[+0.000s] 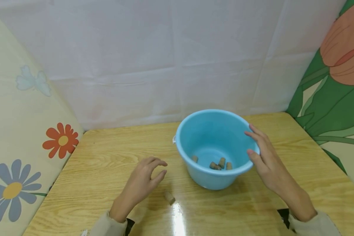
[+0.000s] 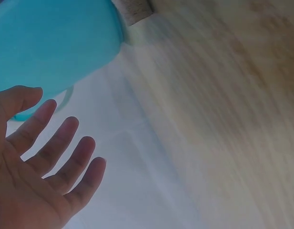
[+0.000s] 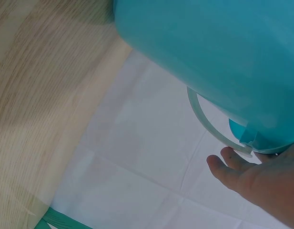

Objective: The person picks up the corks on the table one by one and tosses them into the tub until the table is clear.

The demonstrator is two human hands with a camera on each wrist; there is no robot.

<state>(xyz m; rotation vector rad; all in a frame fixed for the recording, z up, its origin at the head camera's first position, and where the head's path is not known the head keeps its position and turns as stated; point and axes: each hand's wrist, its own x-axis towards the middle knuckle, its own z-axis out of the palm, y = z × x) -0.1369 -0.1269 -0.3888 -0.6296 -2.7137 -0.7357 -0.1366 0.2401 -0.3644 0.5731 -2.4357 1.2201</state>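
A light blue bucket (image 1: 213,180) stands on the wooden table, its mouth turned toward me in the head view. Several brown corks (image 1: 222,162) lie at its bottom. My right hand (image 1: 269,164) holds the bucket's right rim, thumb and some fingertips over the edge. From the right wrist, other fingers show outside, beside the pale handle (image 3: 208,126). My left hand (image 1: 141,180) is held left of the bucket with loosely bent, spread fingers and nothing between them. One loose cork (image 1: 169,197) is on the table, to the right of and below that hand; the left wrist view shows its speckled end (image 2: 133,10).
Behind the wooden table (image 1: 115,144) hangs a white cloth (image 1: 121,65). A flower-printed panel (image 1: 20,131) borders the left side, and another with a large tulip (image 1: 342,98) borders the right. Bright glare falls on the tabletop near the front.
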